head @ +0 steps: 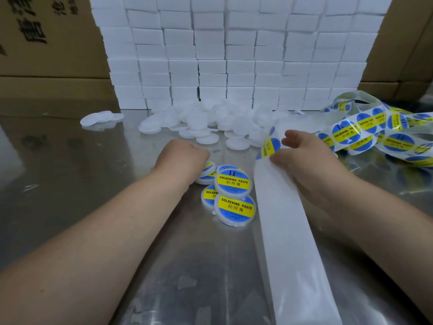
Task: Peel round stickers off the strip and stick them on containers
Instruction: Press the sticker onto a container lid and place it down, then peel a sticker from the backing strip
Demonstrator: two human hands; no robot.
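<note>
Stickers (pixel 269 146) look thin and tacky, best lifted by an edge; right hand (pixel 304 160) pinches the limp strip (pixel 281 219), left hand (pixel 185 153) hides its fingers, grip unclear.

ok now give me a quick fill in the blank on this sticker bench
The labelled containers read SOLDERING ____.
The right hand pinches the strip, whose stickers are blue and ____.
Behind the unlabelled containers stand stacked ____ boxes.
Missing: PASTE; yellow; white.
</note>
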